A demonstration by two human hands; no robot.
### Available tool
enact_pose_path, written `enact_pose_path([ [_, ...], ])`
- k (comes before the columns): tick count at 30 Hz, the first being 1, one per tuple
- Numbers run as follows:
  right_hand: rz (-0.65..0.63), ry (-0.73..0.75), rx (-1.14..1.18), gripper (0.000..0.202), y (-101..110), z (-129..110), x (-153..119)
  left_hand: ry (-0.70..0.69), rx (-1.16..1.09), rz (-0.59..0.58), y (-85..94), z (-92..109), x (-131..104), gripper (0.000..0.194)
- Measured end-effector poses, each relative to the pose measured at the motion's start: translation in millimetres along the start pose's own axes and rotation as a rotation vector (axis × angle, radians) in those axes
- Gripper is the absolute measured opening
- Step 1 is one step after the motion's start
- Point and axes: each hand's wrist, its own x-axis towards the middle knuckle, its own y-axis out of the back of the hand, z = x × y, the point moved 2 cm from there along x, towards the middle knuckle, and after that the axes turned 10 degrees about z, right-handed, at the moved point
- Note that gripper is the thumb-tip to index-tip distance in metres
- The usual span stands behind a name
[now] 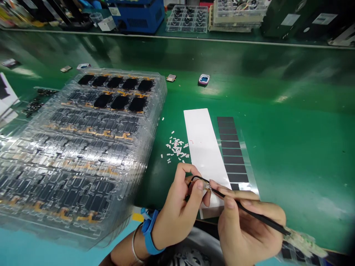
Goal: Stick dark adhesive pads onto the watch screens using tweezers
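My left hand (177, 208), a blue band on its wrist, pinches a small black-edged electronic part (205, 182) between thumb and fingers. Much of that part is covered by the fingertips, so its exact kind is unclear. Black tweezers (262, 218) lie in the grip of my right hand (248, 231), their tip against the part. Under and beyond both hands lies a white paper strip (205, 140). A clear sheet with black rectangular stickers (232, 151) is to its right. Small pale tabs (177, 146) are scattered to the left of the strip.
A tall stack of clear plastic trays (91, 144) with dark screens and orange flex cables takes up the left. At the back sit a small watch case (203, 79) and a metallic piece (171, 78). A shelf holds a blue machine (138, 16) and clear compartment trays (187, 18).
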Motion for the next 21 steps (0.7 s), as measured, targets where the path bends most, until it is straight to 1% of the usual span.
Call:
enact_pose_path([
  [3, -0.006, -0.017, -0.017, 0.03, -0.2, 0.2, -0.4, 0.003, 0.005, 0.002, -0.2, 0.3, 0.5, 0.012],
  [5, 0.018, -0.041, -0.014, 0.028, 0.3, -0.6, -0.7, 0.006, 0.015, 0.016, 0.1, 0.8, 0.8, 0.013],
  [7, 0.068, -0.089, 0.003, 0.024, 2.0, -3.3, 1.4, 0.014, 0.028, 0.041, 0.8, 0.8, 0.9, 0.015],
  [9, 0.13, -0.134, 0.001, 0.019, 6.3, -7.5, 9.1, 0.038, 0.039, 0.06, 1.8, 0.0, 0.9, 0.017],
  [10, 0.164, -0.137, -0.02, 0.017, 10.3, -9.7, 15.5, 0.053, 0.049, 0.064, 2.2, -0.4, 0.7, 0.017],
  [12, 0.226, -0.097, -0.114, 0.018, 23.0, -12.8, 33.0, 0.065, 0.08, 0.062, 3.0, -0.9, -0.2, 0.017],
  [14, 0.219, -0.079, -0.242, 0.021, 41.1, -11.7, 52.7, 0.035, 0.134, 0.054, 3.9, -0.3, -1.9, 0.015],
  [15, 0.167, -0.103, -0.303, 0.021, 51.0, -9.3, 61.5, 0.005, 0.173, 0.04, 4.1, 0.2, -2.9, 0.012],
  [17, -0.015, -0.194, -0.393, 0.019, 69.7, -3.2, 73.6, -0.087, 0.273, -0.016, 3.5, 1.4, -5.0, 0.006],
  [19, -0.2, -0.288, -0.433, 0.015, 83.4, 1.8, 77.2, -0.197, 0.395, -0.085, 0.9, 2.5, -6.2, 0.009],
  [21, -0.299, -0.342, -0.444, 0.013, 90.2, 4.4, 75.2, -0.302, 0.52, -0.141, -4.5, 3.9, -5.8, 0.014],
])
